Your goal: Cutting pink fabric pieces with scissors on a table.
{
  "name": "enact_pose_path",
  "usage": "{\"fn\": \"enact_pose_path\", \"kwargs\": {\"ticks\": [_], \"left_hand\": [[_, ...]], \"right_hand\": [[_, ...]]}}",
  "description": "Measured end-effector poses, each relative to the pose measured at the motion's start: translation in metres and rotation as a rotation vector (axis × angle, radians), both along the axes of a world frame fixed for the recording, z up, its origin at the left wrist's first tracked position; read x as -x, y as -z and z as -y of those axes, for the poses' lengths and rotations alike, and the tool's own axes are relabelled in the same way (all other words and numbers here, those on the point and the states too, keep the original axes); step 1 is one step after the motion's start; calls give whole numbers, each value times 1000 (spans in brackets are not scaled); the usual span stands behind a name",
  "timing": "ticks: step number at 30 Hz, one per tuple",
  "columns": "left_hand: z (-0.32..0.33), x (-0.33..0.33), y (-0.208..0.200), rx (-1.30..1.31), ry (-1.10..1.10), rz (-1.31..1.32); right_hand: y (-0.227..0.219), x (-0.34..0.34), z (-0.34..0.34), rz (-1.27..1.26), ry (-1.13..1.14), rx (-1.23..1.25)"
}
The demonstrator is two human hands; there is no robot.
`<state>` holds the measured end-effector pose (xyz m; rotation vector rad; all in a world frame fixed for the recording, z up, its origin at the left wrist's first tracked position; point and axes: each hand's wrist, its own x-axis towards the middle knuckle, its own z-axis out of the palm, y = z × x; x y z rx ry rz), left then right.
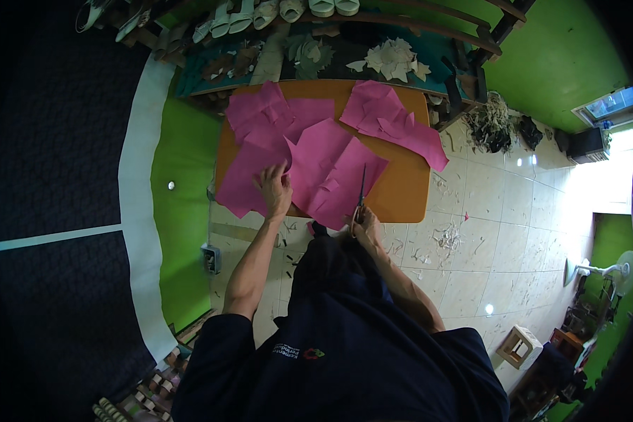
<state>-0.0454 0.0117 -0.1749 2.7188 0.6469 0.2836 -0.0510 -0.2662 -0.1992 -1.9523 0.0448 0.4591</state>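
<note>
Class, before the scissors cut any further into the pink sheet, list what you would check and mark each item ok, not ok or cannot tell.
1. Left hand flat on the pink sheet, holding it down: ok.
2. Right hand grips the scissors: ok.
3. Left fingers away from the blades: ok.
4. Sheet lies flat: not ok, it shows creases and flaps.
5. Sheet supported by the orange table: ok.
6. Blades open or shut: cannot tell.
</note>
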Motion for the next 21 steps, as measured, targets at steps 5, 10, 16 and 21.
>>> {"fn": "enact_pose_path", "kwargs": {"ticks": [5,10,16,21], "left_hand": [[22,-1,20,-30,152,85],[52,-20,39,249,421,63],[64,-51,54,137,600,-28],[68,-41,59,131,618,-82]], "right_hand": [[4,17,-8,-283,45,-208],[16,11,10,-196,-19,53],[2,-37,16,94,-95,374],[10,-57,14,91,-187,468]]}}
